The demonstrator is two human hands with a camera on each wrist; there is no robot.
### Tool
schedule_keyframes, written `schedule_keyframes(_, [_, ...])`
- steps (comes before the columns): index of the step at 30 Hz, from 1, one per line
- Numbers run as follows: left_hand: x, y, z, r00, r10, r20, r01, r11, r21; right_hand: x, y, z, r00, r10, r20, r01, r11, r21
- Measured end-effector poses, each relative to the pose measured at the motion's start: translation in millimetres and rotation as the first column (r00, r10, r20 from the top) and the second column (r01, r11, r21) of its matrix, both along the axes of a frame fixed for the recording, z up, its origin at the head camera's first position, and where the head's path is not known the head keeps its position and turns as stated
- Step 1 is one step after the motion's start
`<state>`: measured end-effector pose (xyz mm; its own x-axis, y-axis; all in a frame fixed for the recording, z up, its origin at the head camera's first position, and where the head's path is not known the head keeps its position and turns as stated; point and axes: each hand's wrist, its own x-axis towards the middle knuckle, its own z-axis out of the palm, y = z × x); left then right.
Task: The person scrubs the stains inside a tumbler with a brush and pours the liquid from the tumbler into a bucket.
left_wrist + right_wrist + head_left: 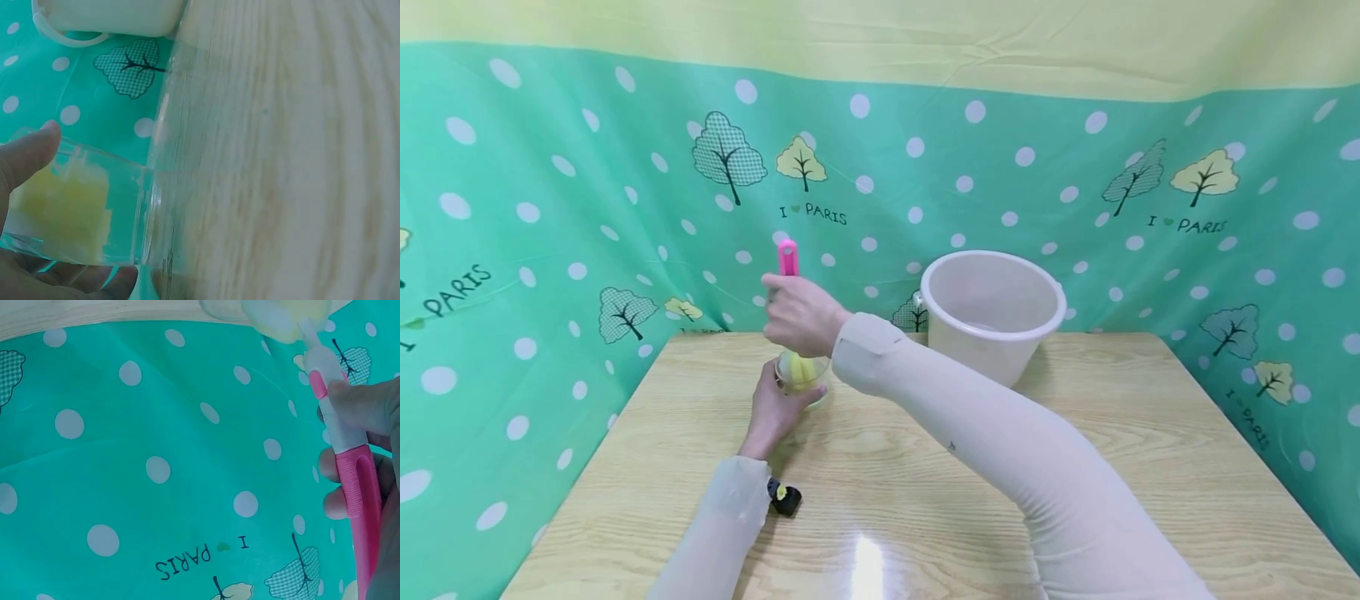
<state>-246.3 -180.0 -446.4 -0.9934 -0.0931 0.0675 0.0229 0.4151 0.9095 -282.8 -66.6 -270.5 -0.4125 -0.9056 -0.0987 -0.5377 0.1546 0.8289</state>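
My left hand (775, 408) grips a clear cup (128, 200), thumb on one side and fingers on the other. The cup is upright at the tabletop, near the table's left side. Over its mouth, my right hand (805, 315) holds a cup brush by its pink and white handle (359, 481). The handle's pink end (787, 258) sticks up above the fist. Inside the cup sits the brush's yellow sponge head (62, 206), visible through the clear wall. In the right wrist view, the thumb lies along the white part of the handle.
A large white bucket (992, 329) with a handle stands at the back of the wooden table (910, 500), right of the cup. Green dotted cloth (917, 192) hangs behind and along both sides. A small black device (785, 497) is at the left wrist.
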Motion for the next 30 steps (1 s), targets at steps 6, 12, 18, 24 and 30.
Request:
schedule_keyframes(6, [-0.1,0.7,0.6,1.0,-0.004,0.007,0.004,1.0,0.03,-0.3,-6.4,-4.6,0.999,-0.009,-0.05,0.009,1.0,-0.009])
schedule_keyframes(12, [0.7,0.6,0.0,1.0,0.006,0.007,-0.006,0.999,0.043,-1.3,-9.5,-10.8,0.996,-0.066,-0.062,0.062,0.996,-0.062])
schedule_keyframes(18, [2.3,1.5,1.7,1.0,0.012,0.009,-0.012,0.999,0.038,-2.4,-8.4,-10.3,0.987,-0.154,-0.046,0.15,0.986,-0.068])
schedule_keyframes(24, [1.3,2.2,1.8,1.0,0.013,0.028,-0.014,0.999,0.033,-5.5,-2.7,-9.9,0.985,-0.173,-0.02,0.171,0.982,-0.077])
schedule_keyframes(30, [0.5,3.7,0.0,0.999,0.028,0.034,-0.029,0.999,0.027,-7.4,7.3,-8.0,0.986,-0.164,0.014,0.165,0.981,-0.1])
